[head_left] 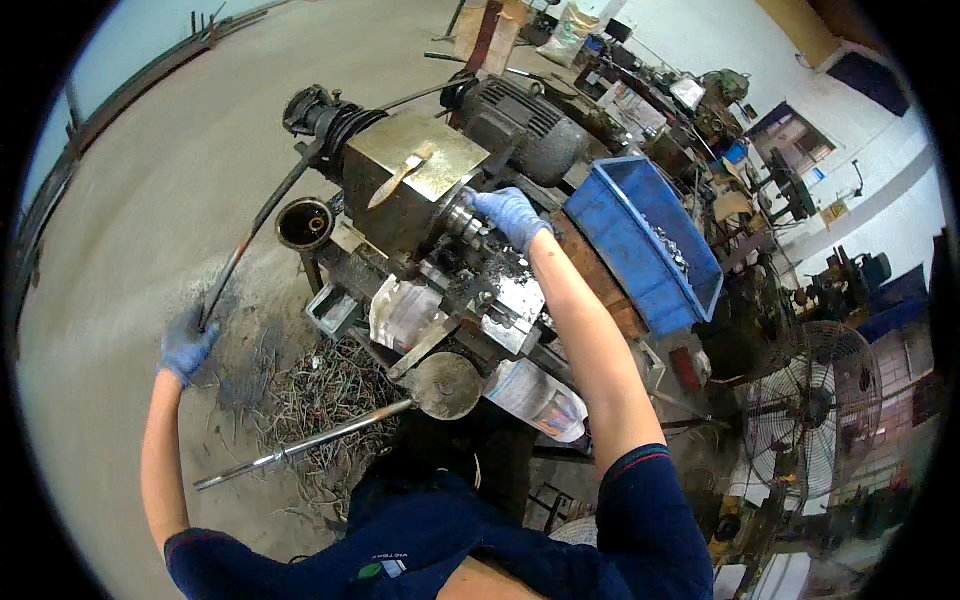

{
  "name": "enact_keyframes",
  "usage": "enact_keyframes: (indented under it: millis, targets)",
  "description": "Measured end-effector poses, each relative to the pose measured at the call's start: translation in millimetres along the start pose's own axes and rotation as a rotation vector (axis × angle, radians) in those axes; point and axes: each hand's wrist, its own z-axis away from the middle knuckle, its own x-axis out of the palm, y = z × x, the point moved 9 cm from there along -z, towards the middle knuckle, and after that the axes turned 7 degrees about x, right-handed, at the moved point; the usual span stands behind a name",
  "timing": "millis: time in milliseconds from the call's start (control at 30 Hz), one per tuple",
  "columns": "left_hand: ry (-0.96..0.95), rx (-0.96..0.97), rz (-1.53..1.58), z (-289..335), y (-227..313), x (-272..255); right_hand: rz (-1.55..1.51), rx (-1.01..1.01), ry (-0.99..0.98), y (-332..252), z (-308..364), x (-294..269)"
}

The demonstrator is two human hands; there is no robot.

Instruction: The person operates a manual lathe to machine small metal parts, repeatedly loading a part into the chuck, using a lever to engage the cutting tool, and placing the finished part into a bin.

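Observation:
My left hand (188, 346), in a blue glove, is closed round the lower end of a long dark lever (252, 235). This lever slopes up to the back of a small lathe (405, 225). My right hand (512, 216), also gloved in blue, reaches to the round metal spindle nose (463, 222) at the right side of the headstock. Its fingers are drawn together there; what they pinch, if anything, is too small to make out. A paintbrush (402, 176) lies on the headstock's flat top. Below my right hand is the oily tool slide (513, 305).
Right of the lathe stands a blue plastic bin (640, 240) with small metal pieces inside. A motor (525, 130) sits behind the headstock. In front, a round plate with a long bar handle (330, 436) juts left over metal shavings (320, 400). A caged fan (812, 405) stands at right.

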Motion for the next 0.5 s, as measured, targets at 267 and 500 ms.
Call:
enact_keyframes:
  millis: [267,500]
  targets:
    - [0.068,0.167,-0.334,11.0,-38.1,2.2,-0.104,0.019,-0.097,-3.1,23.0,-3.1]
    - [-0.009,0.102,-0.706,-89.3,-189.5,-1.2,-0.052,0.052,-0.076,-15.4,27.4,-3.0]
